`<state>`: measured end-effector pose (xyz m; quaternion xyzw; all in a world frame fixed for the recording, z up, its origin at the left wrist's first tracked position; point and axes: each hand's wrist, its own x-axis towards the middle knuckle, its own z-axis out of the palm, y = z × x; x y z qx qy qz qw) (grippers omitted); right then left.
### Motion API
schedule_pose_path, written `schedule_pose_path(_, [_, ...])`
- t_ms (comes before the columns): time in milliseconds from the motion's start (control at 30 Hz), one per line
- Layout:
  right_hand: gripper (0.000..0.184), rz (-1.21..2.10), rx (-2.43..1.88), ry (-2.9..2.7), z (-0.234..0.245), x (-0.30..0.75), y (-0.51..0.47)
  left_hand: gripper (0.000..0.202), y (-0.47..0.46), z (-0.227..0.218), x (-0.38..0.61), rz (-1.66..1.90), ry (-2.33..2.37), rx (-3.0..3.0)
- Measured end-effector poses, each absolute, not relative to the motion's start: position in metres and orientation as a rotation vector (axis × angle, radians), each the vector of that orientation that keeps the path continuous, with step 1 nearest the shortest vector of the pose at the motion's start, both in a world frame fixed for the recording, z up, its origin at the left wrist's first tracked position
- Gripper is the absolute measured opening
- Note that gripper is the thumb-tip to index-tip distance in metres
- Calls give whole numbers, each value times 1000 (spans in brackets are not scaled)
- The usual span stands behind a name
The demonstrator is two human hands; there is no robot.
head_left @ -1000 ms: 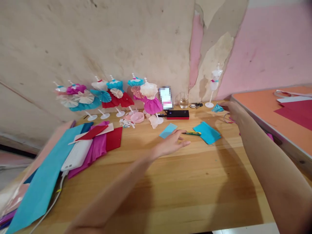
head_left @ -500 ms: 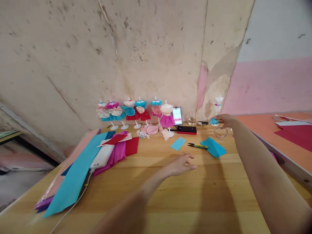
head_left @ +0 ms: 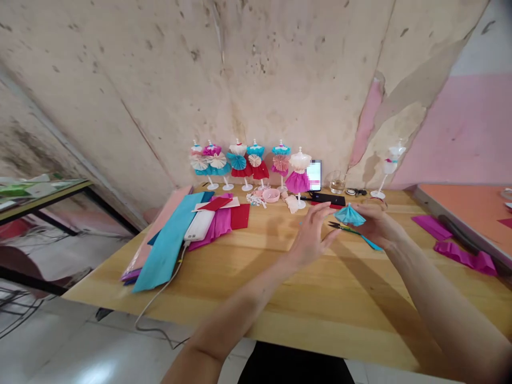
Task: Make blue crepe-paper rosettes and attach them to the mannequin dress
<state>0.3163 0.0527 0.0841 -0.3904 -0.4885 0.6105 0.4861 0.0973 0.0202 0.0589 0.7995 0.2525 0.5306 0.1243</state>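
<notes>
My right hand (head_left: 378, 225) holds a small pleated blue paper fan (head_left: 349, 215) by its right side, above the table. Just left of it is my left hand (head_left: 314, 234), its thumb and fingers apart and nothing between them. Under the hands lie thread snips (head_left: 340, 227) with dark blades, and a blue paper piece (head_left: 371, 243), partly hidden by my right hand. Behind, at the right, a small white mannequin (head_left: 392, 160) stands on its base with a pink and blue trim at the waist.
Several small mannequins in paper dresses (head_left: 256, 160) line the wall. In front are a pink bowl (head_left: 271, 196), a phone (head_left: 314, 175), a black power bank (head_left: 328, 199) and a glass (head_left: 336, 184). Coloured paper (head_left: 172, 240) and a white power bank (head_left: 200, 226) lie left; magenta strips (head_left: 464, 257) lie right.
My right hand has picked up the blue paper fan from beside the mannequin and brought it nearer. My left hand has moved up and right towards it. The view has shifted left.
</notes>
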Motion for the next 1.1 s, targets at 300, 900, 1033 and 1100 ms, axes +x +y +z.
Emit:
schedule_pose_path(300, [14,1541,-915,-1173,64,270,26,25,11,59,97,1511,748,2383])
schedule_pose_path(900, [17,1791,-1023,-1054,25,271,32,54,25,46,87,994,841,1633])
schedule_pose_path(1033, [18,1748,-1103,-1148,20,260,29,46,17,40,76,1037,931,1854])
schedule_pose_path(1100, [17,1754,-1106,-1189,17,256,28,39,15,35,71,1058,982,1915])
